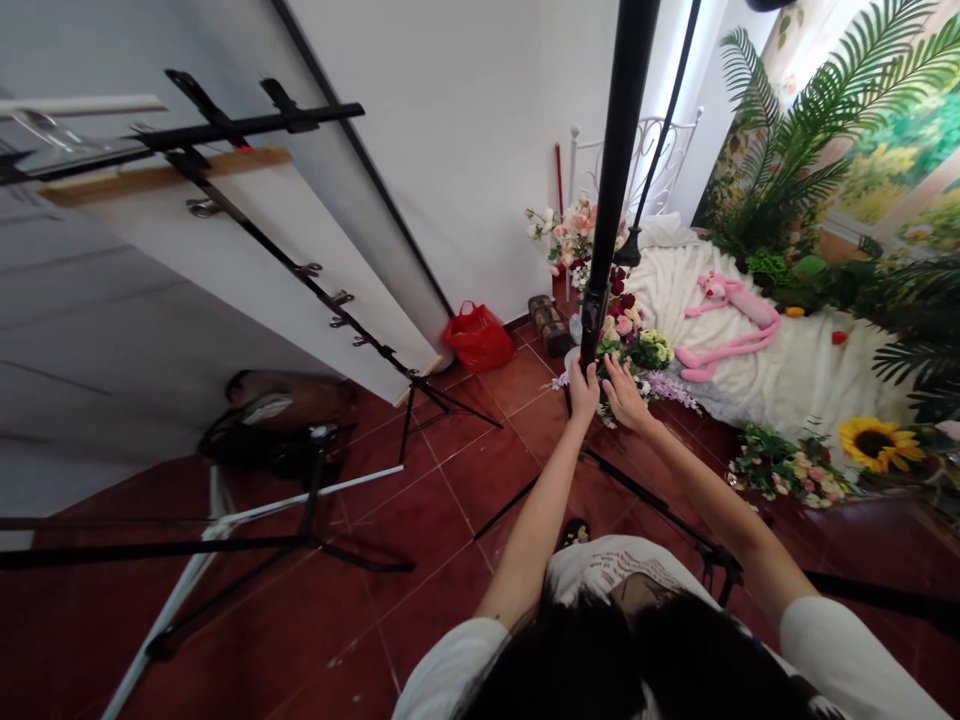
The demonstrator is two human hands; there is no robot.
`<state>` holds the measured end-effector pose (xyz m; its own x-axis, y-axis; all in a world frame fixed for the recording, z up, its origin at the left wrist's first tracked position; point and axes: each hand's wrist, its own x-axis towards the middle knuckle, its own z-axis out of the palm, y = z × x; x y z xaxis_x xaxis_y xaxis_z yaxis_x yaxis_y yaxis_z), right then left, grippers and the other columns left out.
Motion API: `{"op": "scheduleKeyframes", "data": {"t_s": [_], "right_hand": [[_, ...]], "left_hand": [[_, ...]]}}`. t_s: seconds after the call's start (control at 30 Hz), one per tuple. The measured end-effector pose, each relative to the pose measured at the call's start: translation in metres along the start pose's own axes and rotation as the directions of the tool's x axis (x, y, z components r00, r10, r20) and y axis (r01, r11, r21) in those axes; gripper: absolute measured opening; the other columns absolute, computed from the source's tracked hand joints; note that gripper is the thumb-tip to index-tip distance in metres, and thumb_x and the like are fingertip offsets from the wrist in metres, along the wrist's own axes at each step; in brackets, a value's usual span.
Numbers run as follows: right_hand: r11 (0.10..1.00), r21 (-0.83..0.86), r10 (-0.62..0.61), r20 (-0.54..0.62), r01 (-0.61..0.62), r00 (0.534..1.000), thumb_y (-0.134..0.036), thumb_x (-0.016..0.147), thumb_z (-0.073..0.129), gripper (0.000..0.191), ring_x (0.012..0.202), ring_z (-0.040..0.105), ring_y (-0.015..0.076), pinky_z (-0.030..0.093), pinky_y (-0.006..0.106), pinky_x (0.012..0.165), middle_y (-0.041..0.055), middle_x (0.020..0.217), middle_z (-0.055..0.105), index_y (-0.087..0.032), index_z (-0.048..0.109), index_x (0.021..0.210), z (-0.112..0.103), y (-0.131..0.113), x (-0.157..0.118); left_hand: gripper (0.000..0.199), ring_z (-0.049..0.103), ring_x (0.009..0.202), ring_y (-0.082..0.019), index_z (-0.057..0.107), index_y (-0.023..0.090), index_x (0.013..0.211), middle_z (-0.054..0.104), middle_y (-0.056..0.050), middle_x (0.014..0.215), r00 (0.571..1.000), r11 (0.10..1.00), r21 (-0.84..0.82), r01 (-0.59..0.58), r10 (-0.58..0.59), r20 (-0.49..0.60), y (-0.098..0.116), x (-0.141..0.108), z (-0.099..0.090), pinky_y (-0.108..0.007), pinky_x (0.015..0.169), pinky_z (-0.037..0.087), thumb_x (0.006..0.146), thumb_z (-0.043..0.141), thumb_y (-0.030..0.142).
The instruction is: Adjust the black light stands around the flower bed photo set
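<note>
A tall black light stand (609, 180) rises in front of me, its legs spread on the floor below. Round its lower pole is my left hand (583, 392), closed on it, with the thumb toward the right side. Just right of the pole, my right hand (627, 394) is open, fingers stretched upward and apart, and it appears to hold nothing. A black cable (664, 130) hangs down beside the pole and ends in a black plug-like piece (628, 246). Artificial flowers (624, 318) stand close behind both hands.
Left, a clamped white backdrop board (337, 270) leans on a black frame, with tripod legs (307, 535) spread nearby. A red plastic bag (478, 337) sits by the wall. Right, a pink plush toy (739, 315) lies on white fur cloth (810, 375) among palm leaves and a sunflower (879, 444).
</note>
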<state>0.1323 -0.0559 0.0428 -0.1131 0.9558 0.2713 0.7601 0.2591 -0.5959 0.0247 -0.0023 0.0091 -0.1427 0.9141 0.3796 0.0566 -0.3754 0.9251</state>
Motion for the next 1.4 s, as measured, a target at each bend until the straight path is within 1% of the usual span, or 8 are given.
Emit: {"op": "scheduleKeyframes", "data": {"t_s": [0.3,0.5,0.67,0.87,0.97,1.13,1.3,1.4], "right_hand": [[0.994,-0.111,0.007,0.03,-0.003,1.0,-0.038,0.104,0.024,0.058,0.151,0.035,0.0219,0.019,0.049,0.126,0.0105,0.158,0.043,-0.017,0.036,0.157,-0.015,-0.012,0.019],[0.982,-0.187,0.007,0.089,0.01,0.996,-0.036,0.104,0.028,0.052,0.139,0.051,0.0284,0.031,0.053,0.12,0.0136,0.149,0.054,-0.017,0.05,0.147,-0.024,-0.013,0.039],[0.973,-0.226,-0.015,0.115,0.041,0.993,-0.029,0.102,0.035,0.048,0.125,0.061,0.0287,0.041,0.046,0.111,0.0153,0.141,0.062,-0.014,0.052,0.145,-0.029,-0.009,0.045],[0.9,-0.425,-0.008,0.212,0.099,0.977,-0.009,0.085,0.054,0.064,0.118,0.059,0.0272,0.043,0.038,0.104,0.015,0.128,0.066,-0.013,0.046,0.148,-0.04,-0.004,0.041],[0.851,-0.513,-0.02,0.187,0.115,0.982,-0.014,0.086,0.059,0.06,0.11,0.057,0.0277,0.041,0.037,0.099,0.0145,0.115,0.066,-0.016,0.05,0.146,-0.039,-0.004,0.04],[0.811,-0.565,-0.069,0.165,0.151,0.984,-0.019,0.093,0.052,0.051,0.101,0.054,0.0289,0.04,0.038,0.094,0.0139,0.101,0.063,-0.015,0.053,0.144,-0.035,-0.002,0.046],[0.803,-0.558,-0.099,0.223,0.211,0.97,-0.012,0.088,0.049,0.05,0.103,0.056,0.0302,0.041,0.04,0.094,0.0157,0.102,0.065,-0.009,0.055,0.138,-0.04,-0.005,0.055],[0.81,-0.548,-0.068,0.267,0.209,0.961,-0.01,0.085,0.05,0.049,0.102,0.06,0.0304,0.045,0.04,0.092,0.018,0.109,0.067,-0.009,0.057,0.133,-0.047,-0.012,0.064]], "left_hand": [[0.06,0.063,0.109,-0.024,0.057,0.019,0.119,0.065,-0.014,0.109,1.0,1.0,-0.003,0.011,-0.011,-0.001,0.002,0.0,0.001,-0.042,0.1,0.049,0.094,0.037,0.069],[0.058,0.062,0.11,-0.023,0.058,0.019,0.115,0.065,-0.015,0.114,1.0,1.0,-0.009,-0.012,0.012,-0.004,0.007,0.0,0.001,-0.039,0.101,0.048,0.095,0.036,0.068],[0.055,0.06,0.112,-0.022,0.056,0.019,0.115,0.064,-0.014,0.116,1.0,1.0,-0.012,-0.025,0.026,0.016,0.005,0.001,-0.001,-0.039,0.104,0.046,0.096,0.036,0.066],[0.051,0.061,0.108,-0.021,0.055,0.02,0.116,0.064,-0.011,0.111,0.999,1.0,0.011,-0.024,0.024,0.038,0.003,0.001,-0.003,-0.037,0.102,0.046,0.097,0.035,0.063],[0.052,0.061,0.107,-0.021,0.054,0.02,0.118,0.064,-0.012,0.111,0.998,1.0,0.001,-0.028,0.028,0.047,0.003,0.001,-0.003,-0.037,0.101,0.047,0.097,0.035,0.064],[0.053,0.062,0.11,-0.022,0.054,0.021,0.118,0.064,-0.013,0.114,0.997,0.999,-0.014,-0.03,0.031,0.074,0.004,0.002,-0.004,-0.038,0.102,0.047,0.096,0.035,0.065],[0.053,0.062,0.11,-0.023,0.055,0.02,0.116,0.065,-0.014,0.114,0.996,0.999,-0.021,-0.041,0.043,0.073,0.002,0.003,-0.005,-0.039,0.103,0.047,0.096,0.037,0.065],[0.052,0.062,0.111,-0.023,0.055,0.02,0.116,0.065,-0.013,0.112,0.996,0.999,-0.014,-0.045,0.046,0.082,0.002,0.004,-0.006,-0.04,0.102,0.048,0.096,0.037,0.065]]}}
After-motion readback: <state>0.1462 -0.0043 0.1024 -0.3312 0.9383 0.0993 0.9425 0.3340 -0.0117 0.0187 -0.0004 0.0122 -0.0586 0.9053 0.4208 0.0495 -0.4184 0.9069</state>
